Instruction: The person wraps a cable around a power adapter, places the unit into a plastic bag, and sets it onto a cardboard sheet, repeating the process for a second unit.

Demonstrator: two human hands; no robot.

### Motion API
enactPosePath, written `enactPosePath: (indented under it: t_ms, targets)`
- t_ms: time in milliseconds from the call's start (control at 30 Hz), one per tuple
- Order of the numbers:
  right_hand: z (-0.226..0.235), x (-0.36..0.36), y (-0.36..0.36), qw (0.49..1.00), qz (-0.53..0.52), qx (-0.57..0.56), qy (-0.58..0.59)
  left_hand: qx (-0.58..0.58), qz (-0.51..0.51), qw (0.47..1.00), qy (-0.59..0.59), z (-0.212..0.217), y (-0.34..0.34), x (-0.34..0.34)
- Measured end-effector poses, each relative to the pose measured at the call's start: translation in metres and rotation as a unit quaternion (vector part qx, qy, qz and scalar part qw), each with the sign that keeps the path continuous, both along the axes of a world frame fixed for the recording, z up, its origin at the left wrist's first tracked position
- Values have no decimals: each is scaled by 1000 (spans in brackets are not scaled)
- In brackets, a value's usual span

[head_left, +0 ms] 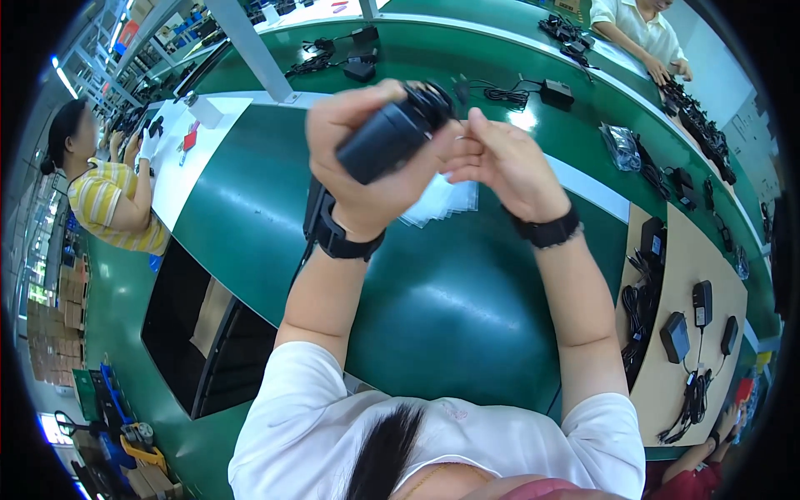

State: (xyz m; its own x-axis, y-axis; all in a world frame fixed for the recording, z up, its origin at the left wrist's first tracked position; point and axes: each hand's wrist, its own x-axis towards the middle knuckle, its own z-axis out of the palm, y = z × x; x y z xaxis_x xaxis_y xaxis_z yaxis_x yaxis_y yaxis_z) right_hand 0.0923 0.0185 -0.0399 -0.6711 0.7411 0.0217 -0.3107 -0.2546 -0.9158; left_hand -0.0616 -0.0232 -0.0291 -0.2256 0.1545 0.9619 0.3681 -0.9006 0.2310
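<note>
My left hand [354, 158] is wrapped round a black power adapter [385, 140], lifted above the green table. A coiled black cable [429, 102] lies against the adapter's upper end, partly hidden by my fingers. Close beside it on the right, my right hand [512, 171] has its thumb raised and its fingers loosely bent and apart, with nothing visible in them. Clear plastic bags [450, 202] lie on the table [442, 308] beneath my hands. Both wrists carry black bands.
More adapters with cables [557, 93] lie across the raised white-edged line. At right, a cardboard sheet [675, 292] bears several adapters [702, 303]. A black bin [183, 333] stands left of the table. Co-workers sit at left and far right; another's arm shows at lower right.
</note>
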Motion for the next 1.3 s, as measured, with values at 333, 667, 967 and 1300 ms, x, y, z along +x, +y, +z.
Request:
enactPosePath:
  t_ms: [333, 667, 967, 1300]
  targets:
    - [-6, -12, 1, 978, -151, 139, 37, -302, -257, 898, -191, -5, 6, 17]
    - [-9, -14, -6, 985, -67, 79, 140, -248, -260, 884, -299, -7, -4, 27]
    - [1, -5, -1, 944, -133, 299, -38, -263, -310, 882, -238, -7, 5, 21]
    - [24, 15, -10, 894, -165, 416, -32, -273, -424, 822, -264, 10, -4, 52]
